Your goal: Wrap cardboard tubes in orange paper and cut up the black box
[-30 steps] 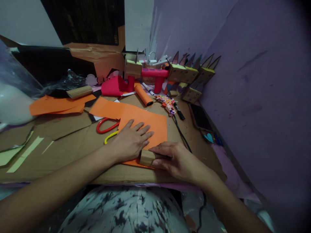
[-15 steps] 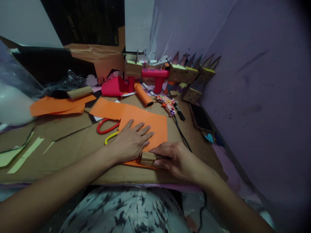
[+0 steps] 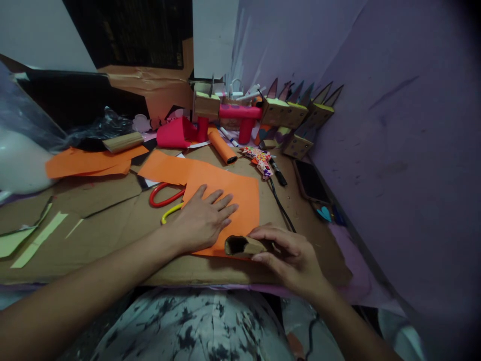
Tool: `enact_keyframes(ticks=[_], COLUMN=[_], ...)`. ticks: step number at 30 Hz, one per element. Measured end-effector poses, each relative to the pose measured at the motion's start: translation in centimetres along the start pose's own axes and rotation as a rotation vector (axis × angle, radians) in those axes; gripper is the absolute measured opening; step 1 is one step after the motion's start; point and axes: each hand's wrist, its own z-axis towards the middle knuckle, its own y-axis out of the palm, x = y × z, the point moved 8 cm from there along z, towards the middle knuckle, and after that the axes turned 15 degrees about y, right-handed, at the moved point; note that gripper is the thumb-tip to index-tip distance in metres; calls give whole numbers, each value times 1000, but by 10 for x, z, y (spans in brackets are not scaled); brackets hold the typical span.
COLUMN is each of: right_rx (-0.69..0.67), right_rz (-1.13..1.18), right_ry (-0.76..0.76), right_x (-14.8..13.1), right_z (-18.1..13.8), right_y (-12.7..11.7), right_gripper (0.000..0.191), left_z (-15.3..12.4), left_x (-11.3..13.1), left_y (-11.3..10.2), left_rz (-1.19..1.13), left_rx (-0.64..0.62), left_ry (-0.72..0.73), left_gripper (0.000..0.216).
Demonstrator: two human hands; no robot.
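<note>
My left hand [image 3: 205, 220] lies flat with fingers spread on a sheet of orange paper [image 3: 240, 195], pressing it to the cardboard-covered table. Between the thumb and fingers of my right hand [image 3: 289, 255] is a brown cardboard tube [image 3: 244, 245], its open hollow end facing left over the sheet's near edge. Scissors with one red handle [image 3: 161, 201] and one yellow handle [image 3: 171, 213] stick out from under the orange paper, left of my left hand; their blades are hidden. An orange-covered tube [image 3: 222, 146] lies behind the sheet.
A flower-patterned glue gun [image 3: 259, 161] with a black cord lies beside a black marker [image 3: 278, 173]. A phone [image 3: 311, 180] rests by the purple wall. Cardboard animal figures [image 3: 285, 113] and pink pieces [image 3: 173, 135] line the back. Orange scraps [image 3: 90, 164] and pale green strips [image 3: 39, 240] lie left.
My right hand has shifted slightly right and tilted the cardboard tube, so its hollow end now shows. My left hand stays in place on the orange paper.
</note>
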Motion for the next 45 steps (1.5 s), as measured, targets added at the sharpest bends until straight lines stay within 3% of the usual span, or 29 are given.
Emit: enact_keyframes(ticks=[7,13,16,20,23,26,31,33,36,38,41,43,45], right_rx=[220,386,438,515,438,246,3,-14,-25,-34,-45,-64,-60], right_rz=[331,406,431,386,288,146,-41,-68,-92,-100,-57,12,67], right_ry=[216,375,346,279,229,127,69,73,103,145,221,265,293], right_x=[28,64,70,50,18,-13,-18,-12,-5,0,9,13,17], right_z=[-16,-32,-35,-30,-16,-1,5,4,4,5,6,6,8], right_y=[-7,-22,-36,-53,-47,-25,7,11,14,17,17,14,7], right_gripper=[20,28,27,29,26,27,26,26,26,27,35,36,32], left_z=[0,0,0,1,1,-1,-6,-9,-22,-31,-28,-23,-20], left_x=[-1,-2,-2,0,-1,-5,-23,-28,-38,-35,-10,9,20], left_y=[3,5,4,3,0,-6,-10,-15,-34,-50,-63,-60,-54], left_rz=[6,1,1,-1,-24,-134,-419,-529,-686,-727,-686,-623,-569], left_rx=[-9,19,20,10,8,44,150,245,510,626,487,318,231], left_ry=[-15,-12,-14,-16,-9,-16,-117,-153,-292,-304,-133,-34,8], left_gripper=[43,42,42,42,42,39,34,32,28,24,19,22,22])
